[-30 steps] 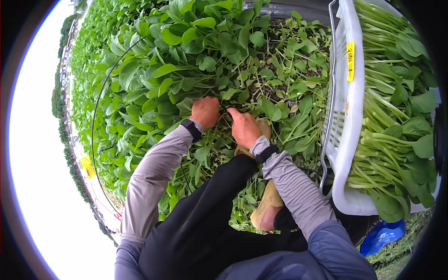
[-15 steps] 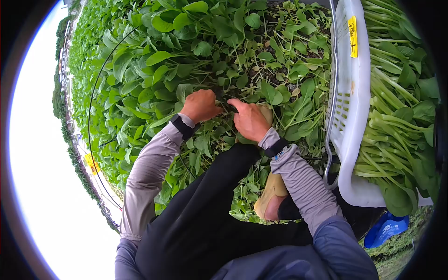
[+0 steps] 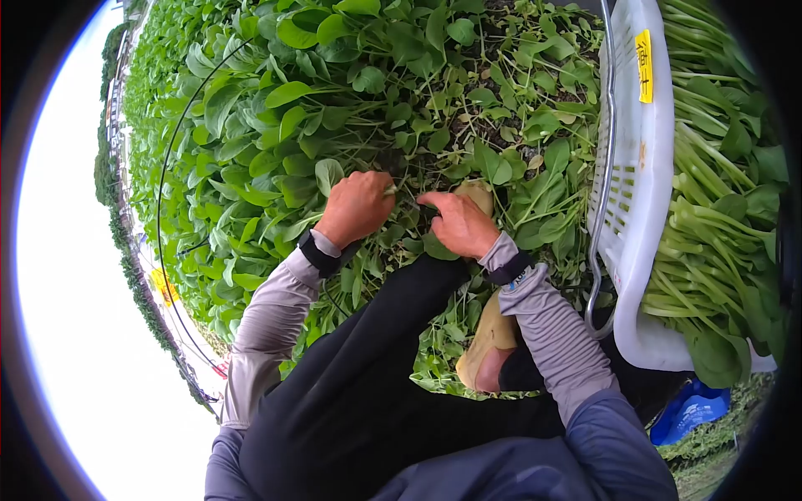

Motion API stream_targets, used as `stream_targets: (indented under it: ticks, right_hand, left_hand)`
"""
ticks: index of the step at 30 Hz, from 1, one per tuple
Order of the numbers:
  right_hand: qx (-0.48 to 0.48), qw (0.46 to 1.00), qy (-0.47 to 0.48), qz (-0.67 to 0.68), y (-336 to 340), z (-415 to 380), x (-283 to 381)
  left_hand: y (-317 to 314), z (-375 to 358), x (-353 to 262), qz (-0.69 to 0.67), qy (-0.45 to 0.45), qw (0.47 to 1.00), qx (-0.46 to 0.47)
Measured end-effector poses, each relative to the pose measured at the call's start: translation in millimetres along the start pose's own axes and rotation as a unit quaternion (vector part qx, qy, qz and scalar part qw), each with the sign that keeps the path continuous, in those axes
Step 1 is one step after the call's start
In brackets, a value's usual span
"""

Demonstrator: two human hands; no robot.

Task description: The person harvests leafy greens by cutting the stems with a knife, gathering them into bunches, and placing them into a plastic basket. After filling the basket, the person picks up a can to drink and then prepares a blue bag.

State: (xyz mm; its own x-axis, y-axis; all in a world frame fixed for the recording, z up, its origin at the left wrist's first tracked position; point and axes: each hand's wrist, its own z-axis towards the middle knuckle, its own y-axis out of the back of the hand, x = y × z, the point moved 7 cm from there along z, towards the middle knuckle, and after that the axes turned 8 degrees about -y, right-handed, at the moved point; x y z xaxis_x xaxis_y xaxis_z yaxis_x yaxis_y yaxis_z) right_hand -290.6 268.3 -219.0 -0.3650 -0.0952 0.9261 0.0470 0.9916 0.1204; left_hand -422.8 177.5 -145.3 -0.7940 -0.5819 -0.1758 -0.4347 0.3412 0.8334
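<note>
My left hand (image 3: 357, 207) is closed around a leafy green (image 3: 328, 175), whose leaf shows behind the knuckles; a pale cut-looking stem end pokes out at the finger side. Just to its right, my right hand (image 3: 462, 225) has its index finger stretched toward the left hand and the other fingers curled under. Something small and dark sits by that fingertip, too little to name. The two hands are apart, low over the plants at the edge of the standing greens (image 3: 292, 100).
At right stands a white plastic crate (image 3: 656, 167) with a yellow label, a metal bar along its side, full of harvested greens (image 3: 702, 242). Loose leaves and stems litter the soil (image 3: 510, 108). A thin black hoop (image 3: 161, 192) arches at left. A blue item (image 3: 692, 413) lies lower right.
My left hand has drawn slightly down, and a stem end now shows at its fingers. My right hand has shifted a little right and down. The view has moved slightly.
</note>
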Motion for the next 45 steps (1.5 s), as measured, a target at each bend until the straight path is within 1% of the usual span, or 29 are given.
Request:
stream_targets:
  ticks: [1, 4, 8, 10, 12, 14, 15, 16, 18, 20, 22, 24, 25, 26, 27, 28, 29, 30, 32, 33, 34, 35, 36, 37, 38, 39, 41, 43, 45]
  right_hand:
    - [0.007, 1.000, -0.004, 0.004, -3.6, 0.6, -3.2]
    - [0.009, 1.000, 0.017, -0.008, -12.3, 9.5, -1.7]
    - [0.026, 0.999, 0.009, -0.045, -28.3, 23.4, -1.5]
    - [0.066, 0.994, -0.043, -0.079, -40.9, 31.1, -8.6]
    - [0.044, 0.996, -0.026, -0.071, -56.0, 37.3, -21.6]
    - [0.022, 0.998, -0.009, -0.064, -45.6, 34.8, -12.2]
    - [0.047, 0.997, -0.053, -0.031, -34.1, 26.0, -9.4]
    - [0.073, 0.993, -0.097, 0.002, -26.8, 17.2, -10.1]
    - [0.076, 0.992, -0.097, 0.025, -12.8, 7.5, -19.0]
    - [0.098, 0.983, -0.135, 0.079, 8.0, -6.0, -14.7]
    - [0.095, 0.982, -0.133, 0.095, 25.6, -12.9, -8.3]
    - [0.085, 0.981, -0.126, 0.122, 40.0, -13.9, -0.8]
    - [0.064, 0.984, -0.110, 0.122, 44.6, -10.2, -0.7]
    - [0.061, 0.984, -0.111, 0.122, 42.4, -5.3, -3.8]
    - [-0.042, 0.991, -0.067, 0.109, 51.2, 2.2, -1.7]
    - [-0.144, 0.985, -0.021, 0.093, 58.4, 5.2, 3.8]
    - [-0.227, 0.964, -0.047, 0.132, 58.3, 5.4, 3.8]
    - [-0.230, 0.963, -0.046, 0.131, 53.8, 3.9, -1.9]
    - [-0.051, 0.996, -0.058, 0.045, 13.0, 9.8, -16.4]
    - [-0.071, 0.993, 0.008, 0.092, 1.7, 2.1, -14.8]
    - [-0.132, 0.989, 0.050, 0.033, 9.0, -10.2, -0.6]
    - [-0.133, 0.991, 0.001, 0.023, 20.3, -15.1, 11.6]
    - [-0.133, 0.990, -0.050, 0.014, 28.2, -19.4, 21.4]
    - [-0.131, 0.990, -0.053, 0.014, 29.1, -15.1, 27.6]
    - [-0.187, 0.981, -0.023, 0.034, 38.7, -7.0, 36.2]
    - [-0.243, 0.968, 0.008, 0.055, 46.3, 3.1, 42.4]
    - [-0.248, 0.968, 0.034, 0.024, 45.7, 43.5, 49.9]
    - [-0.255, 0.965, 0.058, -0.006, 43.0, 81.2, 53.0]
    - [-0.260, 0.964, 0.050, -0.018, 38.4, 112.3, 48.5]
  left_hand:
    - [-12.9, -0.3, 1.8, 0.030, -0.004, 0.997, 0.069]
    - [-58.4, 3.7, 32.7, 0.096, 0.019, 0.988, 0.116]
    - [-78.6, 8.8, 51.7, 0.037, 0.047, 0.986, 0.155]
    - [-78.5, 7.7, 56.0, 0.020, 0.036, 0.990, 0.135]
    - [-74.8, 5.5, 55.3, 0.003, 0.021, 0.993, 0.116]
    - [-62.0, 2.5, 50.4, -0.038, -0.004, 0.997, 0.060]
    - [-58.7, -1.8, 49.1, -0.040, -0.003, 0.997, 0.061]
    - [-46.9, -6.2, 41.1, -0.078, -0.003, 0.995, 0.063]
    - [-23.1, -11.7, 25.8, -0.117, -0.006, 0.991, 0.061]
    - [-2.4, -19.8, 12.3, -0.247, -0.010, 0.968, 0.040]
    - [16.6, -25.6, 4.4, -0.291, -0.006, 0.954, 0.071]
    - [44.0, -34.8, -13.4, -0.417, -0.011, 0.905, 0.087]
    - [57.2, -40.2, -20.3, -0.417, -0.014, 0.905, 0.088]
    - [68.3, -46.5, -26.2, -0.503, 0.008, 0.861, 0.081]
    - [76.4, -49.6, -28.6, -0.583, 0.029, 0.808, 0.075]
    - [83.1, -50.5, -26.5, -0.583, 0.026, 0.808, 0.076]
    - [93.5, -50.6, -25.9, -0.563, -0.019, 0.823, 0.065]
    - [103.4, -49.7, -28.5, -0.542, -0.065, 0.836, 0.054]
    - [119.6, -47.1, -33.9, -0.508, -0.099, 0.855, 0.036]
    - [130.6, -46.0, -37.6, -0.474, -0.130, 0.871, 0.018]
    - [142.0, -45.7, -41.8, -0.439, -0.159, 0.884, -0.001]
    - [151.3, -46.5, -41.0, -0.424, -0.128, 0.896, 0.011]
    - [168.0, -41.9, -50.8, -0.368, -0.139, 0.919, -0.036]
    - [182.7, -32.4, -63.5, -0.262, -0.167, 0.949, -0.055]
    - [190.9, -18.9, -71.8, -0.152, -0.193, 0.966, -0.073]
    - [187.0, -2.7, -70.7, -0.153, -0.192, 0.967, -0.071]
    - [178.7, 35.4, -67.2, 0.060, -0.213, 0.971, -0.092]
    - [142.5, 88.5, -36.3, 0.100, -0.202, 0.973, -0.049]
    - [110.2, 120.5, -5.5, 0.170, -0.186, 0.965, -0.068]
